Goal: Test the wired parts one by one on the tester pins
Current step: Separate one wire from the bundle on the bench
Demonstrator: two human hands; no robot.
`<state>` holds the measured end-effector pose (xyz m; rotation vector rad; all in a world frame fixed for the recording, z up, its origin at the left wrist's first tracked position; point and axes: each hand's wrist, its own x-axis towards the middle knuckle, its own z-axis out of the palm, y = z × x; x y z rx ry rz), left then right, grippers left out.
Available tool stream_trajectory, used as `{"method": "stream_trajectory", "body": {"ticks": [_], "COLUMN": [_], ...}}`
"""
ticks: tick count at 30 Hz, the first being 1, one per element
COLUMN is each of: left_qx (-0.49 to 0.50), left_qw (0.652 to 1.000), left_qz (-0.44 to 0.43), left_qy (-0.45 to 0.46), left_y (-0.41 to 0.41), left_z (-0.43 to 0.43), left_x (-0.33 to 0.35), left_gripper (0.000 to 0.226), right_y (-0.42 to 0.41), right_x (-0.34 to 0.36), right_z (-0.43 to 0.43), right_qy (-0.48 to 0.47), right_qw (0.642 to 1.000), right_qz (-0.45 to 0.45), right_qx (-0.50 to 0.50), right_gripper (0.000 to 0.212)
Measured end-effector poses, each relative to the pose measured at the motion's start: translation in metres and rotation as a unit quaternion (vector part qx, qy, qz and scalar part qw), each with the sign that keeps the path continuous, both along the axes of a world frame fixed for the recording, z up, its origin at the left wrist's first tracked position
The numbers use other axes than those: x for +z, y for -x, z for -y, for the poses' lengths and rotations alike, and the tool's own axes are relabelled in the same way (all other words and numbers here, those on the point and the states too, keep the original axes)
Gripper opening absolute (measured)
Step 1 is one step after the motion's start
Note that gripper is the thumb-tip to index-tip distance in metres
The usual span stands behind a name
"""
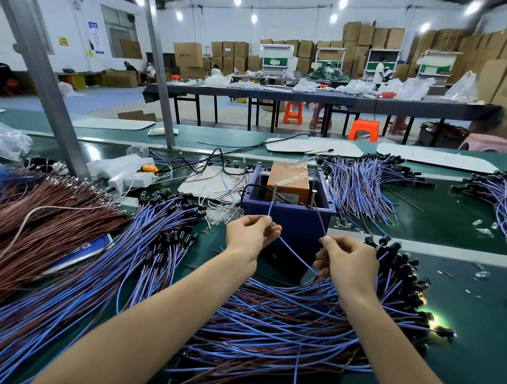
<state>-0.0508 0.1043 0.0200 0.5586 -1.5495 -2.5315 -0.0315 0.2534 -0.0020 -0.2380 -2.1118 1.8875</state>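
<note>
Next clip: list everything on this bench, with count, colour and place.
tester box: one, blue, centre of belt, orange block inside
tester pins: two, metal, upright in the box
wired-part piles: four, blue-brown, near centre, left, two far right
brown wire bundle: one, brown, far left
power strip: one, white, left of box
belt: one, green, under everything
left hand: one, pinches blue wire running up to left pin
right hand: one, pinches brown wire running up toward right pin

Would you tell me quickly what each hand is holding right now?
Left hand: closed, pinching the blue wire.
Right hand: closed, pinching the brown wire.
</note>
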Motion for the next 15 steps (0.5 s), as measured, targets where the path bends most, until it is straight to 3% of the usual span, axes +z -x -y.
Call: {"method": "stream_trajectory", "body": {"ticks": [9, 12, 15], "left_qx": [-0.023, -0.093, -0.095], "left_qw": [1.0, 0.994, 0.99], "left_qz": [-0.001, 0.006, -0.013], "left_qy": [0.01, 0.06, 0.1], "left_y": [-0.003, -0.007, -0.007], "left_z": [0.003, 0.014, 0.044], "left_x": [0.002, 0.004, 0.005], "left_gripper": [0.01, 0.012, 0.019], "right_y": [0.001, -0.006, -0.018], "right_x": [-0.003, -0.004, -0.004], "right_z": [0.0, 0.004, 0.013], "right_qy": [-0.019, -0.124, -0.234], "right_qw": [1.0, 0.99, 0.95], "right_qz": [-0.016, -0.04, -0.059], "right_qx": [-0.001, 0.061, 0.198], "right_gripper": [0.015, 0.012, 0.01]}}
